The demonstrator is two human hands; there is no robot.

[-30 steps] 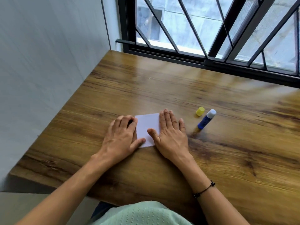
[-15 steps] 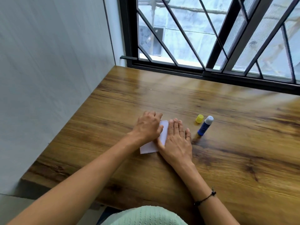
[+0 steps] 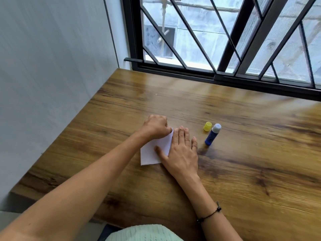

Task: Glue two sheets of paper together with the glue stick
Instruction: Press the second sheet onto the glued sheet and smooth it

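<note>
A small white paper [image 3: 152,151] lies on the wooden table [image 3: 243,162]. My right hand [image 3: 180,150] rests flat on its right part, fingers spread, thumb on the sheet. My left hand [image 3: 155,126] is curled at the paper's far corner, fingertips pressing on the far edge. Whether one sheet or two lie there cannot be told. The blue glue stick [image 3: 212,134] lies uncapped just right of my right hand, its white tip pointing away. Its yellow cap [image 3: 207,126] stands beside the tip.
A grey wall [image 3: 52,75] borders the table on the left. A black barred window [image 3: 225,40] runs along the far edge. The table's near edge is at my body.
My left hand moved from flat on the paper's left side up to the far corner and curled. The right hand stayed on the paper. The head camera tilted up.
</note>
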